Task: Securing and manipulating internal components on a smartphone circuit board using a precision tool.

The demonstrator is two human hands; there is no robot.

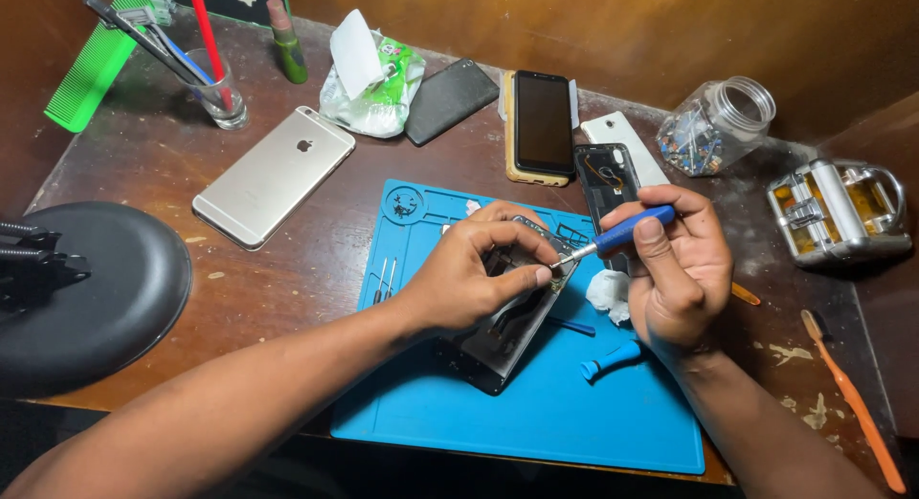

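Right hand (675, 269) is pinched shut around a blue-handled precision screwdriver (617, 236), with the metal tip angled down and left into the far end of an opened smartphone (512, 317). Left hand (479, 269) is closed over that same end of the phone, thumb and fingertips clamping its edges right beside the driver tip. The phone lies tilted on the blue silicone repair mat (536, 413), about mid-mat, near end pointing down-left.

Progress-wise, only the head view to go on: the back looks already off, since dark internals and a shield plate are showing, so I'd call this the screw stage, early to middle of a teardown. Can't tell how many screws are out; too small to see. A second blue driver (613, 357) lies on the mat just right of the phone, and a couple of thin metal picks (386, 279) sit in the mat's left part. A white wad of tissue (608, 290) lies under the right hand.

Room to move: the mat's near half is mostly bare. The far side is crowded, with another opened phone (605, 174) touching the mat's far edge, a black-screened phone in a tan case (542, 126), a silver phone (273, 174) face down to the left, and a glass jar of small parts (713, 126) far right. An orange-handled brush (852, 403) lies near the bench's right edge. The mat's near edge seems to hang slightly past the bench (268, 298) front, and a black round lamp base (86, 288) fills the near left.
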